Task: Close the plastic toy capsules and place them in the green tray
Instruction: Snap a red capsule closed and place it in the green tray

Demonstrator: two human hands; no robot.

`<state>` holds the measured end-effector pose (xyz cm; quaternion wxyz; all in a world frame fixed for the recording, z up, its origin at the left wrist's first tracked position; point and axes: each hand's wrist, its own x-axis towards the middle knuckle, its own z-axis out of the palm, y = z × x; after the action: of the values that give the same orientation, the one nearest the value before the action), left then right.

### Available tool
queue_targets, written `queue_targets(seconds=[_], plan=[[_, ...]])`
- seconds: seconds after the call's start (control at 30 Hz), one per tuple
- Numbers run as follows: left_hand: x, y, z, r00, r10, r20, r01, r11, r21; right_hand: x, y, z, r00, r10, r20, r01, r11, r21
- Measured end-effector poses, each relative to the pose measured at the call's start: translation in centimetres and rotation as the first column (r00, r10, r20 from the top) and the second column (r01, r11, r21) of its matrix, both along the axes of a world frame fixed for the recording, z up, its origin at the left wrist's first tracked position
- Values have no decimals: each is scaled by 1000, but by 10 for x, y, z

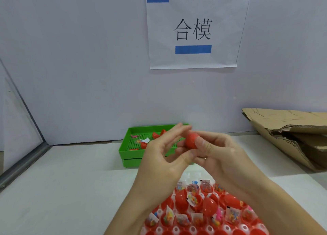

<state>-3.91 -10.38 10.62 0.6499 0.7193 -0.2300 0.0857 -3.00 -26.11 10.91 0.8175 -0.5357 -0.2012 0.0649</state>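
A red plastic capsule is held up in front of me, pinched between the thumb and fingers of my right hand. My left hand is beside it on the left with its fingers spread and slightly curled, fingertips near the capsule; whether they touch it I cannot tell. Behind the hands stands the green tray, stacked on a second one, holding a few red capsule pieces and small toy bits. Below my wrists lies a holder of several open red capsule halves filled with toy packets.
Torn cardboard lies at the right against the wall. A paper sign hangs on the wall ahead. A metal-framed side panel closes the left side. The white table extends to the left of the holder.
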Motion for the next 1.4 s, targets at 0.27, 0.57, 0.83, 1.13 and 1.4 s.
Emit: queue_targets(seconds=[0.27,0.57,0.83,1.13,1.4], plan=[[4,-2,-3,999,-43,21,44,995,-91,1,-1,-1,998,56,22,-57,997,44],[-2,-6,-1,969,98,227,-100,995,-2,1,5,-5,990,-28,135,34,999,-39],[-5,-13,1,996,24,85,-13,991,-136,-2,7,-6,950,-166,266,228,947,-224],[-10,-19,0,980,159,117,-142,979,-146,-3,11,-9,938,-189,292,278,910,-306],[-8,-19,1,989,55,137,-57,998,4,-2,-1,4,1000,-10,-15,9,997,-76]])
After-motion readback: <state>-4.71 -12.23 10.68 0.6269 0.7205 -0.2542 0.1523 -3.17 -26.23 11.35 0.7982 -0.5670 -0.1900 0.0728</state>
